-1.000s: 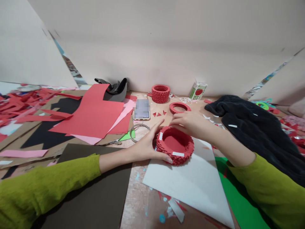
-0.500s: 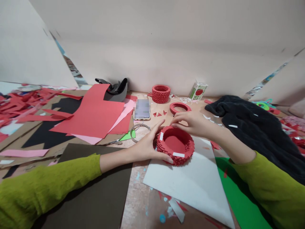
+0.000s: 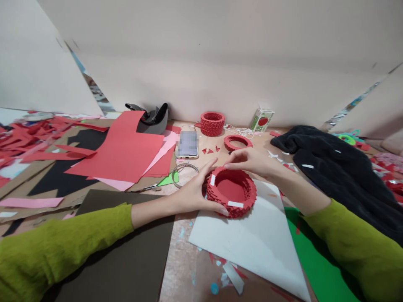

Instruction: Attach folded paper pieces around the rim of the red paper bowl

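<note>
A round red paper bowl (image 3: 233,188) with a ridged wall rests partly on a white sheet (image 3: 248,239). White strips lie on its rim at the left and front. My left hand (image 3: 201,191) grips the bowl's left side, thumb and fingers spread round it. At the back of the rim, my right hand (image 3: 242,161) has its fingertips pinched together; whatever is between them is too small to make out. Behind, a thin red ring (image 3: 238,140) and a taller red ring stack (image 3: 213,124) lie on the table.
Left are red paper sheets (image 3: 122,157), scissors (image 3: 147,187), a metal ring (image 3: 175,180) and a phone (image 3: 188,144). A dark cloth (image 3: 327,163) and green sheet (image 3: 327,260) lie right. A small carton (image 3: 262,120) stands by the wall. Small red triangles (image 3: 211,150) lie behind the bowl.
My right hand has shifted slightly down and left along the bowl's back rim, its forearm lower. My left hand and the bowl have barely moved.
</note>
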A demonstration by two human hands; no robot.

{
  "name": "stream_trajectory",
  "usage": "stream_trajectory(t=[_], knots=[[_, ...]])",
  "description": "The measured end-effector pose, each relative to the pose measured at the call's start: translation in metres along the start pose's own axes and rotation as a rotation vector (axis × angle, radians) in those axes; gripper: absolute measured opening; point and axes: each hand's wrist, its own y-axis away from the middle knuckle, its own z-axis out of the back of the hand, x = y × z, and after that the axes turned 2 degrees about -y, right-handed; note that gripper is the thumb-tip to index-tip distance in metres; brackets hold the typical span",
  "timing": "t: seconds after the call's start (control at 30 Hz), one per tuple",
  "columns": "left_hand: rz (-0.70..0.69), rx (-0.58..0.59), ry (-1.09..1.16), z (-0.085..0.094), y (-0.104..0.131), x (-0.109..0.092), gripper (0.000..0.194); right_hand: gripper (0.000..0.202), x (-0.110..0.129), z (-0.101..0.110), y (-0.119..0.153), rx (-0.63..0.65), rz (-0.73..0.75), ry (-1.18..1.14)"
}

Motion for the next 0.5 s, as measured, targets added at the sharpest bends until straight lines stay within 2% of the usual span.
stream_trajectory(t=[0.13, 0.4, 0.5], knots=[[0.013, 0.011, 0.009, -0.0002, -0.0002, -0.0005, 0.133, 0.014, -0.0025, 0.0005, -0.0029, -0.005, -0.086, -0.06], [0.026, 0.012, -0.001, 0.0012, 0.0001, -0.004, 0.134, 0.012, -0.0033, -0.0021, -0.0022, -0.008, -0.103, -0.139], [0.017, 0.016, -0.005, 0.0014, 0.0002, -0.0049, 0.133, 0.014, -0.0025, -0.0012, -0.0018, -0.041, -0.123, -0.087]])
